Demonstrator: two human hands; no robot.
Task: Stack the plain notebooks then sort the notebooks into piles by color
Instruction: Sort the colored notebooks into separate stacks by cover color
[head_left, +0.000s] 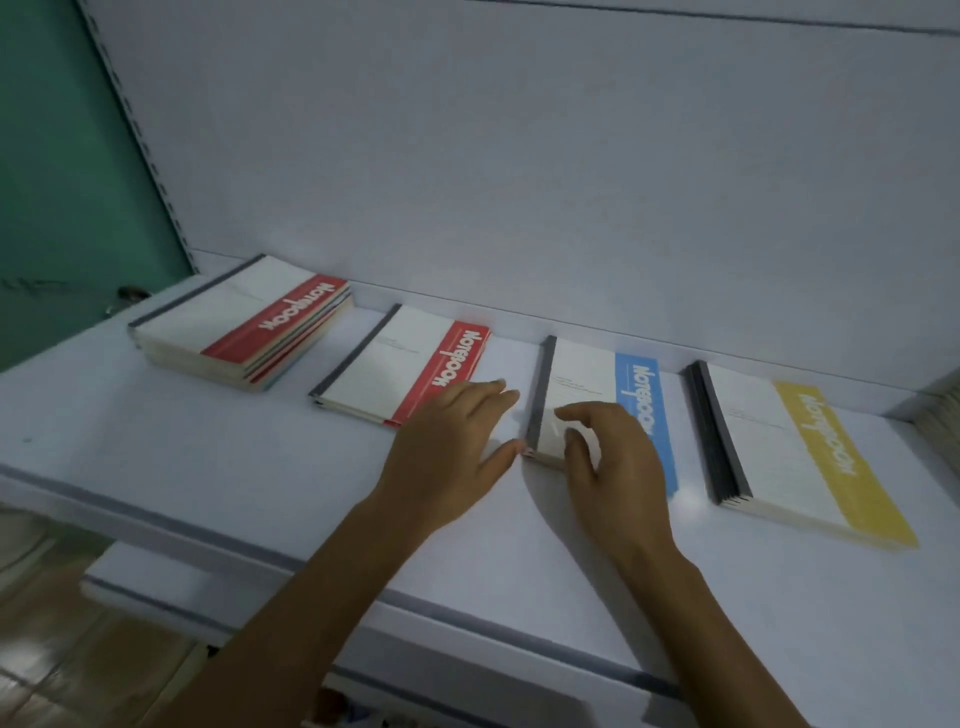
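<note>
The step in hand looks like squaring up the blue pile (587, 379), which lies flat on the white shelf (208, 467) at 12 o'clock from the person. The left hand (447, 447) is open with its fingers straight. They rest on the bare shelf just at 9 o'clock of the pile, and the thumb (506, 454) touches the pile's near corner by the dark spine. The right hand (618, 462) sits on the cover with bent fingers; I cannot tell whether it pinches the near edge or only rests there.

To do this well, I judge the left thumb should act as a stop against the spine while the right hand nudges the covers flush. The pile should also stay apart from its neighbours.

Counted, there are 4 groups and 2 hands:
- 1 mixed stack (239, 322) at 10 o'clock, with a red cover on top and other colours showing at its edges.
- 1 thin red pile (395, 364) at 11 o'clock.
- The blue pile, also thin.
- 1 yellow pile (795, 452) at 2 o'clock, showing several dark spines.

The exact number of books in each pile cannot be read.
</note>
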